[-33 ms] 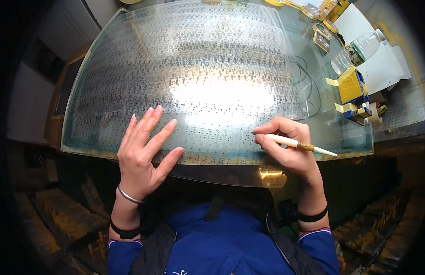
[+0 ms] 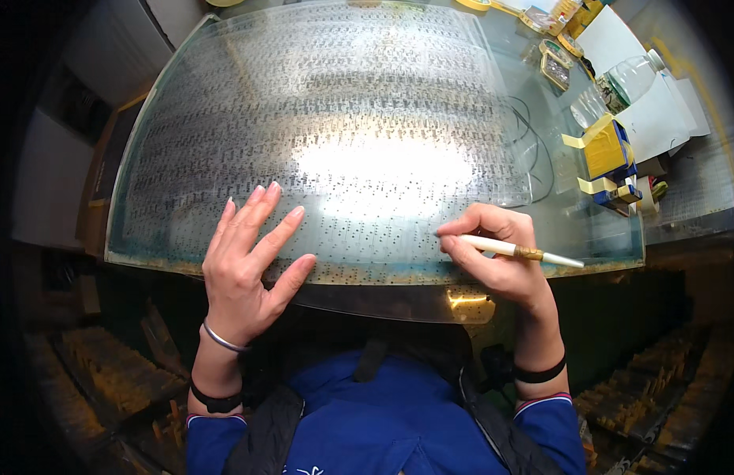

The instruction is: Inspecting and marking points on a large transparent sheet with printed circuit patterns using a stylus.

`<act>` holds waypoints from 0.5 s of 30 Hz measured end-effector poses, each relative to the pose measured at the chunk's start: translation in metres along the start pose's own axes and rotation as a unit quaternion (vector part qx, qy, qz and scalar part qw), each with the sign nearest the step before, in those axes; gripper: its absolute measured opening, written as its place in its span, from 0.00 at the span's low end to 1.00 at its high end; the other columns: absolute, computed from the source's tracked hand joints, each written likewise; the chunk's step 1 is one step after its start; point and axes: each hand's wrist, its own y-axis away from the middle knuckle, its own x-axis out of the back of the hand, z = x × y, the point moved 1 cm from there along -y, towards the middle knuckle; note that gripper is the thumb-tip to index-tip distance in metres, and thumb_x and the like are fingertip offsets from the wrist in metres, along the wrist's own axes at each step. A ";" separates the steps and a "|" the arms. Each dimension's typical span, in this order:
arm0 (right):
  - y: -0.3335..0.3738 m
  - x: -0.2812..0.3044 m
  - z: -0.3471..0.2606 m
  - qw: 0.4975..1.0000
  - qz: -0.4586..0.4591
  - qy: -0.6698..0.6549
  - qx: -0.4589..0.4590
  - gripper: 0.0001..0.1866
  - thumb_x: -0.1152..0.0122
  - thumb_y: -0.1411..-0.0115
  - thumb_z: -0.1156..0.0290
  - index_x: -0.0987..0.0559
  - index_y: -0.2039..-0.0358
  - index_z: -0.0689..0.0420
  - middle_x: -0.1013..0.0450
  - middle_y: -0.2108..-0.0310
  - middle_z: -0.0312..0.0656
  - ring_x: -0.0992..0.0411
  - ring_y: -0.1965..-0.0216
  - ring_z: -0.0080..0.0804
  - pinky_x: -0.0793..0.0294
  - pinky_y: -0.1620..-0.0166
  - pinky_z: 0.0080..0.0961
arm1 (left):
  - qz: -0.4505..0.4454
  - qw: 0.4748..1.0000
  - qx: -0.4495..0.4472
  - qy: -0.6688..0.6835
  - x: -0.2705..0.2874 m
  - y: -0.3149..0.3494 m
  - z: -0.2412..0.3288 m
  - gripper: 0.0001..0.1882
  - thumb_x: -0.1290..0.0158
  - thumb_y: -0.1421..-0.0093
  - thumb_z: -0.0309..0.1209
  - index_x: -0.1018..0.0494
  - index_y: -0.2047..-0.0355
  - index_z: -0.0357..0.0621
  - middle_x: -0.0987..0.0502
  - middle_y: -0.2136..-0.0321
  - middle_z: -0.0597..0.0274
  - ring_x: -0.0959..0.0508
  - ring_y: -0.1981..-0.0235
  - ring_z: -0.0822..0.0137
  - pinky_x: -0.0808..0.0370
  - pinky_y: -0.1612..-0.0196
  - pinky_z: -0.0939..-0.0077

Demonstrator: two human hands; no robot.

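Observation:
A clear sheet (image 2: 359,229) covered with rows of small dark dots and marks lies on a glass-topped table. My left hand (image 2: 248,253) rests on the near left part of the sheet, fingers spread and nothing in them. Pinched in my right hand (image 2: 498,249) is a slim white pen-shaped tool (image 2: 498,245) with a brownish-gold band and a tapered rear end pointing right. Its working tip is hidden at my fingertips, close to the sheet's lower right area, so I cannot tell whether it touches.
Bright glare covers the sheet's middle. Along the right stand a yellow-and-blue box (image 2: 608,150) with tape strips, a clear plastic bottle (image 2: 632,79), white papers (image 2: 660,119) and tape rolls. A thin dark cord (image 2: 541,150) curves near the sheet's right edge. The table's front edge (image 2: 589,265) is close to me.

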 end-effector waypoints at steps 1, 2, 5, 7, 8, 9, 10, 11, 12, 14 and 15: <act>0.000 0.002 0.001 0.999 -0.031 0.019 0.034 0.05 0.38 0.47 0.76 0.20 0.70 0.64 0.25 0.79 0.34 0.31 0.76 0.13 0.33 0.74 0.13 | 0.000 1.000 0.000 0.002 0.000 0.000 0.000 0.23 0.42 0.47 0.41 0.25 0.52 0.48 0.31 0.46 0.51 0.31 0.44 0.51 0.40 0.41 0.52; 0.000 0.003 0.003 0.999 -0.025 0.013 0.030 0.05 0.38 0.47 0.77 0.20 0.70 0.64 0.25 0.80 0.34 0.31 0.76 0.13 0.33 0.74 0.13 | 0.001 1.000 -0.001 0.004 0.000 0.000 0.000 0.23 0.42 0.47 0.41 0.25 0.51 0.48 0.31 0.46 0.51 0.31 0.44 0.51 0.40 0.41 0.52; 0.001 -0.005 -0.002 0.993 0.063 -0.048 -0.084 0.04 0.38 0.50 0.77 0.19 0.73 0.63 0.25 0.81 0.36 0.29 0.77 0.16 0.32 0.74 0.15 | -0.005 1.000 0.001 0.011 0.000 -0.002 0.000 0.23 0.43 0.46 0.41 0.25 0.51 0.46 0.31 0.45 0.50 0.32 0.43 0.51 0.42 0.40 0.51; 0.000 -0.004 0.001 0.998 0.038 -0.027 -0.035 0.04 0.38 0.49 0.77 0.20 0.72 0.63 0.25 0.80 0.35 0.30 0.77 0.15 0.33 0.74 0.14 | -0.008 1.000 0.003 0.012 -0.001 -0.001 0.000 0.23 0.44 0.45 0.42 0.25 0.51 0.45 0.31 0.45 0.49 0.33 0.42 0.50 0.42 0.39 0.51; -0.001 0.000 0.004 1.000 0.010 -0.007 0.004 0.05 0.38 0.49 0.77 0.20 0.72 0.64 0.25 0.80 0.35 0.31 0.77 0.14 0.33 0.74 0.13 | -0.007 1.000 0.004 0.009 0.000 -0.002 0.000 0.23 0.44 0.45 0.42 0.25 0.51 0.45 0.31 0.45 0.49 0.33 0.42 0.50 0.42 0.39 0.51; -0.002 0.003 0.005 0.999 -0.017 0.014 0.042 0.05 0.38 0.48 0.76 0.20 0.71 0.64 0.25 0.80 0.34 0.31 0.77 0.13 0.33 0.74 0.13 | -0.006 1.000 0.005 0.006 0.000 -0.003 -0.001 0.23 0.44 0.45 0.42 0.25 0.51 0.45 0.31 0.45 0.49 0.33 0.42 0.50 0.42 0.39 0.51; -0.003 0.005 0.004 0.999 -0.025 0.017 0.042 0.05 0.38 0.48 0.77 0.20 0.71 0.64 0.25 0.79 0.34 0.31 0.77 0.13 0.33 0.74 0.13 | 0.000 1.000 0.003 0.005 0.000 -0.004 -0.001 0.23 0.43 0.46 0.42 0.25 0.52 0.46 0.31 0.45 0.50 0.32 0.43 0.50 0.42 0.40 0.51; -0.003 0.003 0.003 1.000 0.002 -0.007 0.004 0.05 0.38 0.48 0.77 0.20 0.71 0.64 0.25 0.80 0.34 0.30 0.77 0.14 0.33 0.74 0.14 | 0.004 1.000 0.001 0.004 -0.001 -0.004 -0.001 0.23 0.43 0.47 0.41 0.25 0.52 0.47 0.30 0.46 0.50 0.32 0.43 0.51 0.41 0.40 0.51; -0.003 -0.001 0.001 0.999 0.028 -0.032 -0.033 0.04 0.38 0.49 0.77 0.20 0.72 0.64 0.25 0.80 0.35 0.30 0.78 0.15 0.32 0.74 0.14 | 0.009 1.000 -0.001 0.004 -0.002 -0.004 -0.001 0.23 0.42 0.47 0.41 0.25 0.52 0.48 0.30 0.46 0.50 0.31 0.44 0.51 0.40 0.41 0.51; -0.003 -0.002 0.002 0.998 0.051 -0.021 -0.041 0.04 0.37 0.49 0.77 0.19 0.72 0.63 0.25 0.80 0.36 0.29 0.77 0.16 0.32 0.74 0.14 | 0.009 1.000 -0.002 0.003 -0.003 -0.004 -0.002 0.23 0.42 0.47 0.41 0.25 0.52 0.48 0.30 0.46 0.50 0.31 0.44 0.51 0.40 0.41 0.51; -0.003 0.000 0.004 0.999 0.031 -0.016 -0.014 0.05 0.37 0.49 0.77 0.19 0.72 0.63 0.25 0.80 0.35 0.29 0.77 0.15 0.32 0.74 0.14 | 0.010 1.000 -0.002 0.003 -0.003 -0.004 -0.002 0.23 0.42 0.47 0.41 0.25 0.52 0.48 0.30 0.46 0.50 0.31 0.44 0.51 0.40 0.41 0.51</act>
